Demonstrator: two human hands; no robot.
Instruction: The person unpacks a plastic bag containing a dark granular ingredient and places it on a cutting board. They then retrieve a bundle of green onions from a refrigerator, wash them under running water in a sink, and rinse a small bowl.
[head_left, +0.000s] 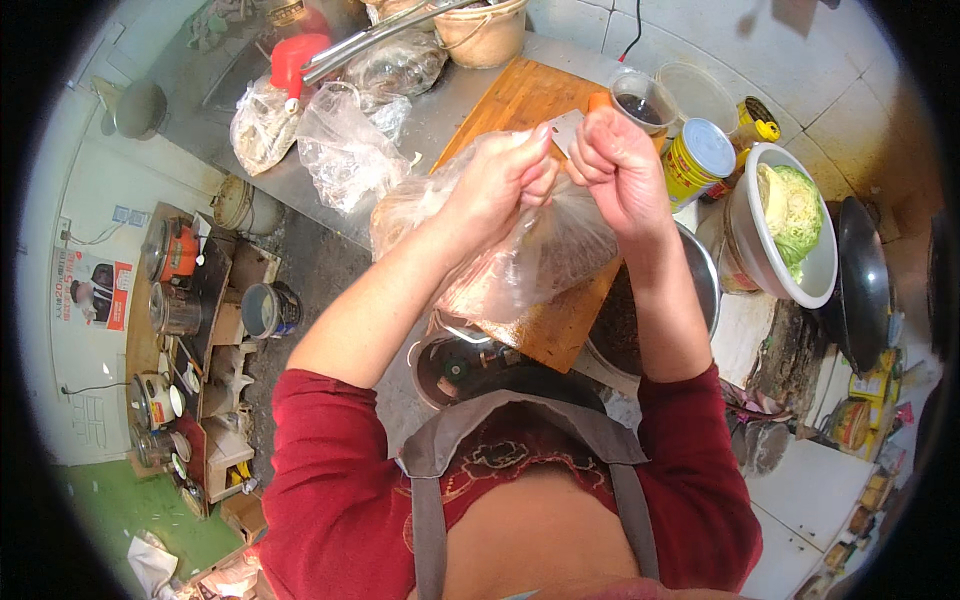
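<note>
My left hand (506, 171) and my right hand (616, 163) are raised close together, both with curled fingers gripping the gathered top of a clear plastic bag (517, 262). The bag hangs below them, bulging, and its pale contents cannot be made out through the plastic. Under it lies a wooden cutting board (501, 101), partly covered by the bag and my arms. Between my hands, a flat metal blade (568, 132) shows on the board, partly hidden. Near my right hand is a small orange object (598, 100), which may be its handle.
A plastic cup of dark liquid (641, 105), a yellow can (694, 161) and a bowl with cabbage (791, 214) stand right. Left are another plastic bag (349, 154), a red scoop (296, 64) and metal tongs (360, 45). A tan bucket (484, 34) stands behind.
</note>
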